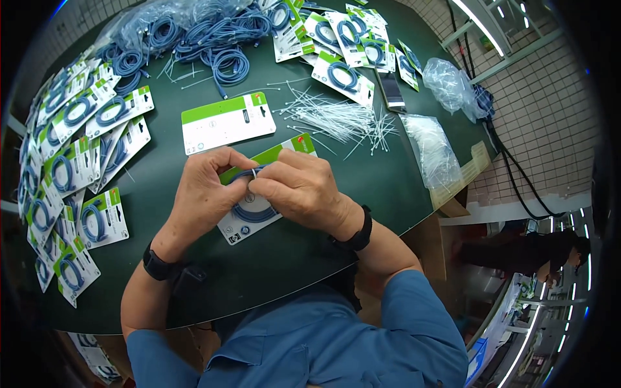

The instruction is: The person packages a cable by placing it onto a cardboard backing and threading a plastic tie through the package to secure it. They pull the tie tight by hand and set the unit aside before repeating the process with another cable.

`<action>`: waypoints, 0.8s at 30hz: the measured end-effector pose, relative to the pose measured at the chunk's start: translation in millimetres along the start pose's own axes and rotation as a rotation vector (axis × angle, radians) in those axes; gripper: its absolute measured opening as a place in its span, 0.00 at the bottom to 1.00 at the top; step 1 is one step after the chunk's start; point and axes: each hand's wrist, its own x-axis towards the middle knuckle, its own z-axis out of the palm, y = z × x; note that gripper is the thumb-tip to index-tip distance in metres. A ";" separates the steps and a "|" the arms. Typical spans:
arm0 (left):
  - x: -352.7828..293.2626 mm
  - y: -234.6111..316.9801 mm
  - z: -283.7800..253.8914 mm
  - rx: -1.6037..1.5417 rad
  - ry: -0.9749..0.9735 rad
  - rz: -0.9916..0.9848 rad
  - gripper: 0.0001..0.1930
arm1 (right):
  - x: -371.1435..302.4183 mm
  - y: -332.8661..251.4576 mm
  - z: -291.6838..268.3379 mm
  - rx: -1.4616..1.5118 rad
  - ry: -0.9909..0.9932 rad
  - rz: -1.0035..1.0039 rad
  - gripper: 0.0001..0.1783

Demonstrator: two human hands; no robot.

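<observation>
A blue coiled cable (253, 215) lies against a white and green backing card (299, 143) in front of me. At the coil's top edge a thin white cable tie (254, 172) loops round the cable. My left hand (210, 184) pinches the coil there, thumb and index finger closed on it. From the other side, my right hand (301, 187) is closed, its thumb and index finger gripping the cable tie. My hands cover parts of the coil and card, and the tie's ends are mostly hidden by my fingers.
A blank card (223, 126) lies just beyond my hands. Loose white cable ties (330, 116) spread to its right, near a phone (391, 92) and a bag of ties (432, 152). Carded cables (71, 165) pile at left; loose coils (220, 35) lie at the back.
</observation>
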 end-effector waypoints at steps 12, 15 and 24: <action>-15.5 37.7 2.9 -0.066 0.025 0.087 0.13 | -25.6 54.7 -30.6 1.096 0.000 0.885 0.10; -17.4 35.7 8.1 0.027 0.062 0.158 0.15 | -68.3 49.7 -0.8 1.253 -0.028 0.911 0.13; -5.0 30.7 18.9 0.452 -0.041 0.419 0.14 | -53.9 44.6 8.5 1.478 -0.215 0.964 0.14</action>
